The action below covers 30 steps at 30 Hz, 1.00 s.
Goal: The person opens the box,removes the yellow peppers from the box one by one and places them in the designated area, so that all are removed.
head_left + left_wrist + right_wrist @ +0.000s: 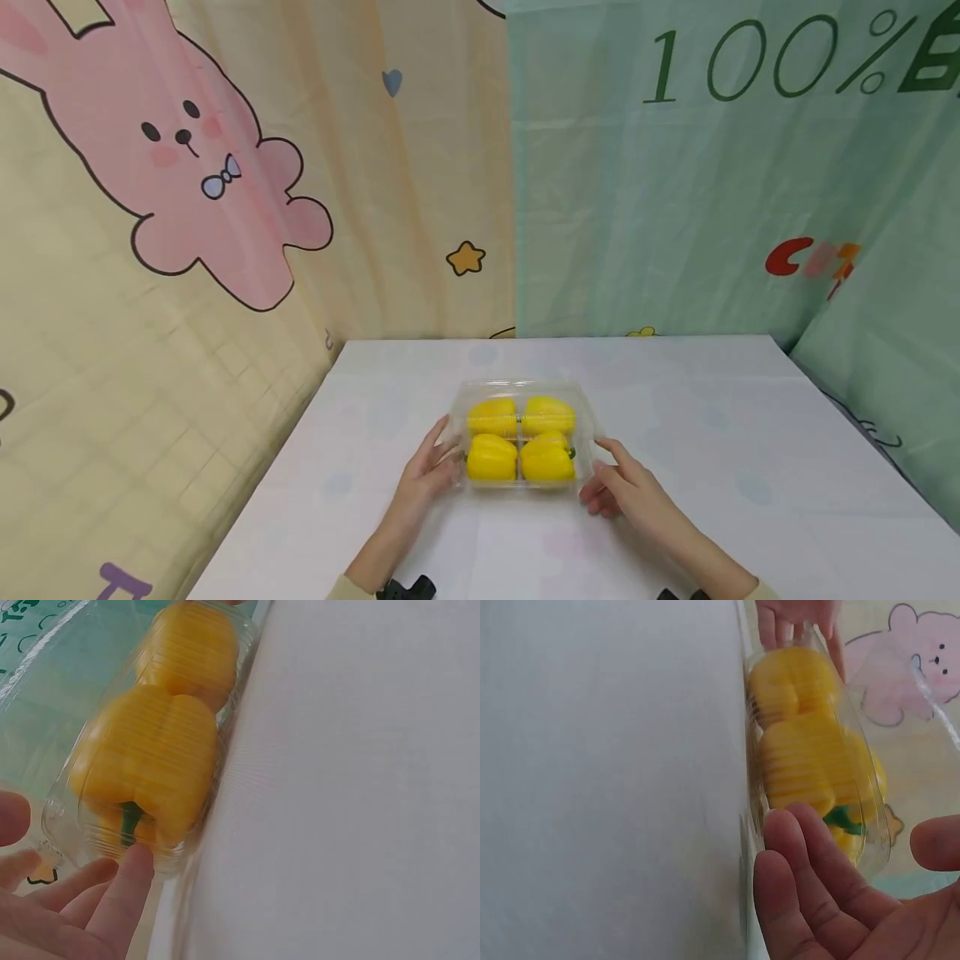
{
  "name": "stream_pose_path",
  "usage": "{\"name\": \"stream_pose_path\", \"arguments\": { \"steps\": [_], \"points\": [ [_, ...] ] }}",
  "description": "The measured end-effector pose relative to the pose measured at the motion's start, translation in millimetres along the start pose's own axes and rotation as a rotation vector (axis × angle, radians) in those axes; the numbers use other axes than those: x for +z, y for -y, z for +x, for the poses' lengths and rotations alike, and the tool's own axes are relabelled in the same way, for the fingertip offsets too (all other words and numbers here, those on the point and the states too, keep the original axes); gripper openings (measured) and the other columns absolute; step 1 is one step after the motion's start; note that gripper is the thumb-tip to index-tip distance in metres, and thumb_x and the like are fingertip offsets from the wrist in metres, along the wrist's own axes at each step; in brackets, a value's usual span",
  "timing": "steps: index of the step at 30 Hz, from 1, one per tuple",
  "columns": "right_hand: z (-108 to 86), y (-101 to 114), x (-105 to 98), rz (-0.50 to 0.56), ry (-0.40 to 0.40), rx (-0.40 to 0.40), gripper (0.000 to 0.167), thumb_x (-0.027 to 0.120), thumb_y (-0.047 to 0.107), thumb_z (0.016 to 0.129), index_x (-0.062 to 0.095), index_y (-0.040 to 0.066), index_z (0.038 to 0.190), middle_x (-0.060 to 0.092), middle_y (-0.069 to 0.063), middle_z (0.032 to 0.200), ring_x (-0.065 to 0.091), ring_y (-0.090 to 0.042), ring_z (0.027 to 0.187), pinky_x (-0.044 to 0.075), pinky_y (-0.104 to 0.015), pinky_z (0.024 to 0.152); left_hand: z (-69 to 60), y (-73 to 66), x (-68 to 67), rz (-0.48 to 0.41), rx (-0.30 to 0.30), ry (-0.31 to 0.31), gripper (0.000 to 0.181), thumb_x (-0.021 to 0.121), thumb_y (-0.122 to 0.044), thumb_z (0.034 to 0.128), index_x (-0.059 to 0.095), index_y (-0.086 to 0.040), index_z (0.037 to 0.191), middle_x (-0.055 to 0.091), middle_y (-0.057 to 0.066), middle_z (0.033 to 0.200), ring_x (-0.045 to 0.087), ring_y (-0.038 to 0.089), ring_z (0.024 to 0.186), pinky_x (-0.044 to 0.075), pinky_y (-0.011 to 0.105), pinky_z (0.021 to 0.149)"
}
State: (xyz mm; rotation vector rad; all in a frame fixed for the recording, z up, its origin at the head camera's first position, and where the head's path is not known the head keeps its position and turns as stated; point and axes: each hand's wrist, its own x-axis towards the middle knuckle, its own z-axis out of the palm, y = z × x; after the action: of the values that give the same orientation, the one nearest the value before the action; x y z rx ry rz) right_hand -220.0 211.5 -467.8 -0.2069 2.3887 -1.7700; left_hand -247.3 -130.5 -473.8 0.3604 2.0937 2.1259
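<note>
- Head view: clear, ribbed, rectangular plastic box [517, 389] with four glossy yellow bell peppers [492, 458], on white table [675, 400], between both hands.
- Left hand [424, 477]: fingers loosely extended, one fingertip against box's left end.
- Right hand [628, 487]: relaxed, fingers at right end; contact cannot be told.

In front of you is a flat white table [690, 417] with pale round spots. Directly on it, you have one clear rectangular plastic box [519, 429] containing four yellow bell peppers [491, 458].

Four peppers [491, 458], one box [522, 389]
</note>
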Motion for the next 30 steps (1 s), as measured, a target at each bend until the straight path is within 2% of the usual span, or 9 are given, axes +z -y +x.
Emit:
{"name": "stream_pose_path", "arguments": {
  "steps": [4, 10, 18, 26, 30],
  "points": [
    [2.9, 4, -8, -0.046, 0.028, -0.009, 0.056, 0.045, 0.029, 0.109, 0.026, 0.005, 0.155, 0.072, -0.012, 0.093, 0.069, -0.029, 0.079, 0.058, -0.036, 0.067, -0.8, -1.0, -2.3, -0.004, 0.002, -0.030, 0.066, 0.054, -0.008, 0.1024, 0.024, -0.019, 0.161, 0.042, 0.024, 0.152, 0.045, 0.040, 0.137, 0.052, 0.031, 0.090],
    [10.0, 15, -17, -0.087, 0.013, -0.030, 0.054, 0.050, 0.023, 0.106, 0.033, 0.002, 0.152, 0.071, -0.013, 0.094, 0.068, -0.031, 0.079, 0.058, -0.040, 0.068, 4.2, -5.6, -6.4, 0.036, 0.009, -0.048, 0.066, 0.056, -0.007, 0.1011, 0.026, -0.016, 0.160, 0.049, 0.021, 0.148, 0.052, 0.037, 0.131, 0.054, 0.034, 0.090],
    [12.0, 19, -23, -0.161, -0.025, 0.024, 0.045, 0.052, 0.018, 0.103, 0.045, 0.002, 0.145, 0.069, -0.010, 0.094, 0.067, -0.027, 0.078, 0.058, -0.038, 0.069, 3.0, -9.6, -9.6, 0.074, -0.042, -0.040, 0.059, 0.054, -0.005, 0.1008, 0.034, -0.008, 0.156, 0.055, 0.021, 0.142, 0.060, 0.035, 0.121, 0.054, 0.044, 0.091],
    [14.4, 20, -26, -0.160, 0.005, 0.028, 0.046, 0.054, 0.018, 0.103, 0.045, -0.001, 0.144, 0.069, -0.011, 0.097, 0.067, -0.026, 0.079, 0.058, -0.038, 0.069, 3.9, -13.0, -10.1, 0.090, -0.071, -0.025, 0.056, 0.055, -0.004, 0.0997, 0.038, -0.004, 0.153, 0.055, 0.022, 0.141, 0.061, 0.033, 0.119, 0.054, 0.045, 0.092],
    [16.4, 21, -26, -0.169, 0.002, 0.005, 0.047, 0.054, 0.017, 0.102, 0.045, -0.002, 0.144, 0.069, -0.012, 0.098, 0.067, -0.027, 0.078, 0.058, -0.038, 0.068, 6.4, -15.0, -11.1, 0.103, -0.064, -0.015, 0.054, 0.055, -0.005, 0.1004, 0.039, -0.003, 0.152, 0.056, 0.022, 0.140, 0.062, 0.033, 0.118, 0.054, 0.045, 0.093]
  ]
}}
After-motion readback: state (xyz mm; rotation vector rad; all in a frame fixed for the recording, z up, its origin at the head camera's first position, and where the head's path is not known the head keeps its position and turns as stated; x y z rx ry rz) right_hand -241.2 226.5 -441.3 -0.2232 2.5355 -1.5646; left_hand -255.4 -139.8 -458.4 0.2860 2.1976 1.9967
